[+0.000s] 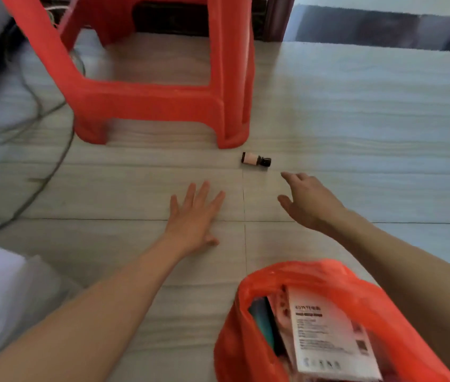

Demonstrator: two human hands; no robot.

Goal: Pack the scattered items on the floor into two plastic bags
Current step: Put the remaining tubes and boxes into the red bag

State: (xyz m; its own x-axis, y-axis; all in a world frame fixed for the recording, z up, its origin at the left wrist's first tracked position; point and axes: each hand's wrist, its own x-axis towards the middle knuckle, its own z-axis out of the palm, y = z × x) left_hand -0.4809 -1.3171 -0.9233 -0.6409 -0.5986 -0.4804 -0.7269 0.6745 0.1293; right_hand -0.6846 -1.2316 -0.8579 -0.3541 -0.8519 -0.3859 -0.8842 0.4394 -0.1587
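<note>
A small bottle [255, 159] with a pink label and a black cap lies on its side on the tiled floor, just in front of the red stool's near right leg. My right hand [309, 201] is stretched out a short way below and right of it, fingers apart, holding nothing and not touching it. My left hand [194, 216] is spread flat over the floor to the left, empty. A red plastic bag [328, 274] stands open at the bottom right, with a white printed box [328, 334] and a dark teal item [262, 318] inside.
A red plastic stool [149, 100] stands on the floor at the upper middle. Grey cables [50, 166] trail across the floor on the left. Something white and blurred [3, 293] sits at the lower left. A dark threshold [369, 26] runs along the far right.
</note>
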